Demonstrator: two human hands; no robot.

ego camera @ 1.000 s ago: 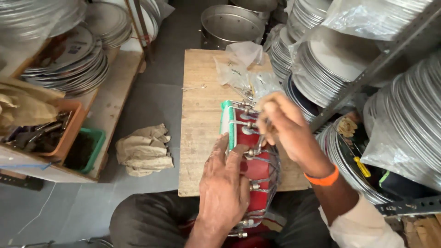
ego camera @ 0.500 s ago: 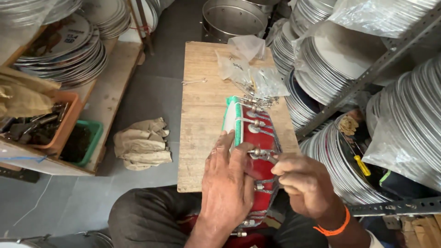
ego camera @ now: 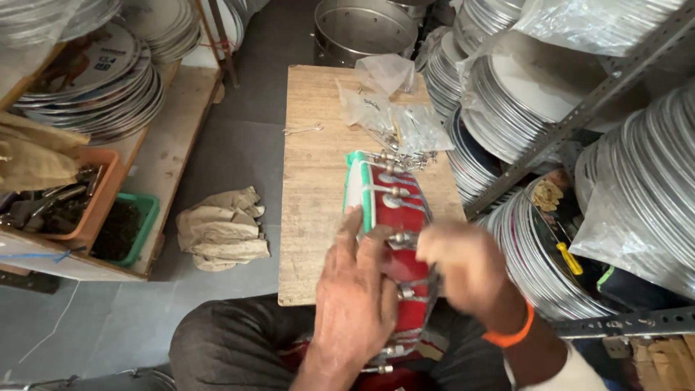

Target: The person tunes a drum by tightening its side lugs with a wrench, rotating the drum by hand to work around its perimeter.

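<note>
A red drum [ego camera: 397,217] with a green and white rim and several metal tension lugs lies on its side at the near end of a wooden table [ego camera: 318,174]. My left hand [ego camera: 355,289] lies flat on the drum's near side, fingers spread toward the green rim. My right hand [ego camera: 467,271], blurred and with an orange band at the wrist, is closed at a metal lug on the drum's right side. What its fingers hold is hidden.
Clear plastic bags of metal parts [ego camera: 394,119] and a small spanner [ego camera: 302,130] lie farther up the table. Stacks of drum hoops and heads [ego camera: 637,181] fill metal racks at right and shelves at left. Folded cloth [ego camera: 221,228] lies on the floor. A metal drum shell [ego camera: 362,29] stands beyond.
My right hand has come down from the drum's far end to a lug nearer me on the right side. My left hand has stayed pressed on the drum.
</note>
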